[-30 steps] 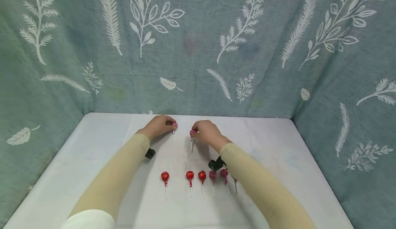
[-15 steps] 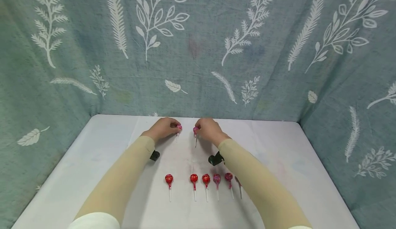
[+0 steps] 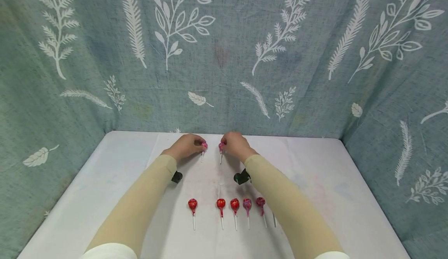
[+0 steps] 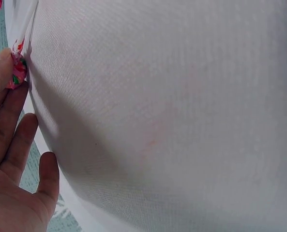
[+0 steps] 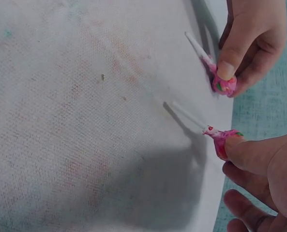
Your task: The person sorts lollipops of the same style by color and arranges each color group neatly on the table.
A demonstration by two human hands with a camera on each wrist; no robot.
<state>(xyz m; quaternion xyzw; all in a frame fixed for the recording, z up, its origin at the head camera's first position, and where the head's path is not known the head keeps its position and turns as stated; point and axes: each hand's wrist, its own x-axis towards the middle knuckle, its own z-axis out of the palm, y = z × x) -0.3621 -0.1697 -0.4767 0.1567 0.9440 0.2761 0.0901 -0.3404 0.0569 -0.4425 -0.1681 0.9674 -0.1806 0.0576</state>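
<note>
My left hand (image 3: 187,145) pinches the head of a pink-wrapped lollipop (image 3: 204,145) between thumb and fingers, near the table's far edge. Just to its right, my right hand (image 3: 237,146) pinches a second pink lollipop (image 5: 221,143) by its head. Both white sticks point back toward me. The right wrist view shows the two lollipops side by side with a small gap. In that view a shadow separates the right one's stick from the cloth; whether the left one touches the table I cannot tell. The other fingers of the left hand (image 4: 20,145) are spread loosely.
Closer to me lies a row of lollipops: a red one (image 3: 193,204) apart at left, two more red ones (image 3: 221,203), then purple ones (image 3: 247,203). My right sleeve (image 3: 287,200) covers the row's right end. A leaf-patterned curtain (image 3: 224,56) stands behind the white table (image 3: 122,165).
My right hand has moved a little left and away from me, bringing its lollipop nearer to the left one. The left hand has hardly moved on the table; the head view has shifted slightly.
</note>
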